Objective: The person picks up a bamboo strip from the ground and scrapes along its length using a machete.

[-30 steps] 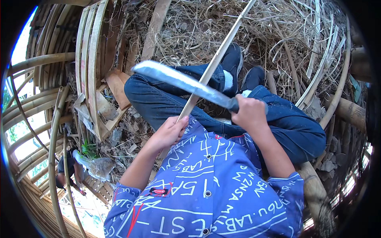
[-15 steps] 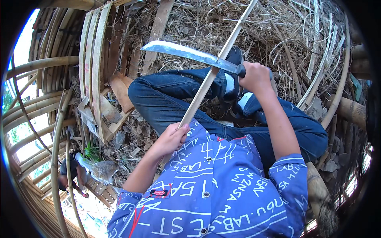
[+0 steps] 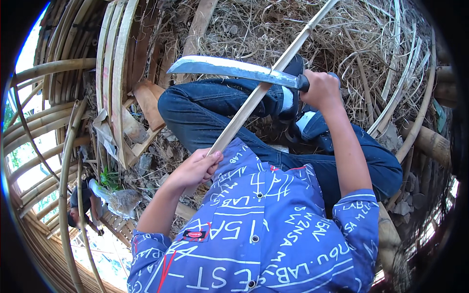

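Observation:
A long, pale bamboo strip (image 3: 246, 108) slants from my waist up and away to the right. Near its lower end, my left hand (image 3: 198, 168) is closed around it. The fingers of my right hand (image 3: 321, 90) wrap round the dark handle of a machete (image 3: 224, 67). Its broad, slightly curved blade points left and lies across the strip above my crossed legs, touching it near the handle. The strip's far end reaches over the shavings at the top of the view.
Dry bamboo shavings (image 3: 244, 31) cover the ground ahead. Pale slats (image 3: 117, 83) stand at the left beside a bamboo frame (image 3: 53, 68). Thick bamboo poles (image 3: 427, 141) lie at the right. Another person (image 3: 83, 205) is beyond the frame at lower left.
My left hand has moved slightly left, drawing the bamboo strip's near end with it. The machete has shifted a little, its tip now lower and farther left.

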`<state>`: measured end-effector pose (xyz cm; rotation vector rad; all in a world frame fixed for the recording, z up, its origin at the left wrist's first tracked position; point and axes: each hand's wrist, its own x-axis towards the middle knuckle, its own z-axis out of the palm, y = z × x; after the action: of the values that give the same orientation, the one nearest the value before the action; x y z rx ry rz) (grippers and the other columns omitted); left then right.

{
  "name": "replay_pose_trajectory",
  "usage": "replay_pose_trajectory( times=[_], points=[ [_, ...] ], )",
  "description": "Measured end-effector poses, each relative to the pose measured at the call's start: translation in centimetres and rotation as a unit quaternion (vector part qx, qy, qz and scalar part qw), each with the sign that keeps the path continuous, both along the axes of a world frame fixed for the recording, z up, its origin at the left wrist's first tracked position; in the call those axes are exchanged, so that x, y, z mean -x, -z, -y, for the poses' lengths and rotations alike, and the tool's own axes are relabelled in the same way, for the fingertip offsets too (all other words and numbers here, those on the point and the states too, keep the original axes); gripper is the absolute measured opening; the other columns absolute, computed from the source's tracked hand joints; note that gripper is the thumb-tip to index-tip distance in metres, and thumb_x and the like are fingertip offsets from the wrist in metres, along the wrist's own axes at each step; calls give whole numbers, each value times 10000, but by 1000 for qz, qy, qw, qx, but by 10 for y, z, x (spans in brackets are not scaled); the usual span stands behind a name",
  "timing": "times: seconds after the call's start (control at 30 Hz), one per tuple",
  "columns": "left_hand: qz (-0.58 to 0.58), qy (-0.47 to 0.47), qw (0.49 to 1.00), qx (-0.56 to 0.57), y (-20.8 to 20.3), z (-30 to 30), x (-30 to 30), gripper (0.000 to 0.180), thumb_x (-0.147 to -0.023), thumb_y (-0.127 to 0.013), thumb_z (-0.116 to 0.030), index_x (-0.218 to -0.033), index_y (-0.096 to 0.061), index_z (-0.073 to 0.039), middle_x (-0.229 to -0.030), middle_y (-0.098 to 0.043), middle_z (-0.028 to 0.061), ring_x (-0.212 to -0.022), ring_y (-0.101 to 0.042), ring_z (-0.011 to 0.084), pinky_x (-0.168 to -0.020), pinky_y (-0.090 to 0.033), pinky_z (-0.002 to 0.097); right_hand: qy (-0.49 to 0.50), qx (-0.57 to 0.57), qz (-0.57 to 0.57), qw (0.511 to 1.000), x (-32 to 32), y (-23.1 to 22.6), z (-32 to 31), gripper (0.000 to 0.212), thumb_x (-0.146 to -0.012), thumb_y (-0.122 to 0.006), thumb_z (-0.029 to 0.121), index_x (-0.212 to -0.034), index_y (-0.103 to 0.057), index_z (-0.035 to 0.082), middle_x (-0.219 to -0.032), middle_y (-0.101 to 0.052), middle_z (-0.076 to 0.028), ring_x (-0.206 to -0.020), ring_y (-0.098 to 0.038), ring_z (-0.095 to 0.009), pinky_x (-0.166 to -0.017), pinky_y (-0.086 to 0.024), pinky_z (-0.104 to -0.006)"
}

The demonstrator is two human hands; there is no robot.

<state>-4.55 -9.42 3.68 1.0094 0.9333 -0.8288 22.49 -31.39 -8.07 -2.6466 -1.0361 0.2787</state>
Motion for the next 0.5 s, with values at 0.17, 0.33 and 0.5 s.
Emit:
replay_pose_trajectory(
  times=[0.17, 0.33, 0.5],
  points=[
    [8, -1, 1000, 1, 3, -3, 5, 276, -1030, -406, -312, -847, -439, -109, -594, -289, -80, -457, -246, 23, -390, -193, 207, 0, -6, 7, 1000, -1, 5, 1, 181, -637, -685, 216, -720, -571, 102, -697, -650, -119, -708, -656, -335, -626, -516, -452],
    [18, 8, 1000, 10, 4, -2, 7, 290, -1029, -404, -329, -841, -430, -110, -597, -284, -78, -459, -246, 27, -387, -191, 209, -10, -12, 8, 1000, -2, 6, 2, 164, -645, -673, 209, -722, -574, 105, -699, -650, -117, -706, -656, -332, -623, -514, -453],
    [4, 0, 1000, 29, 13, 6, 3, 288, -1030, -409, -319, -810, -426, -133, -601, -302, -94, -459, -247, 13, -400, -189, 206, -13, -35, 13, 999, 8, 10, 10, 188, -649, -673, 240, -726, -566, 106, -663, -643, -122, -667, -655, -337, -591, -502, -448]
  ],
)
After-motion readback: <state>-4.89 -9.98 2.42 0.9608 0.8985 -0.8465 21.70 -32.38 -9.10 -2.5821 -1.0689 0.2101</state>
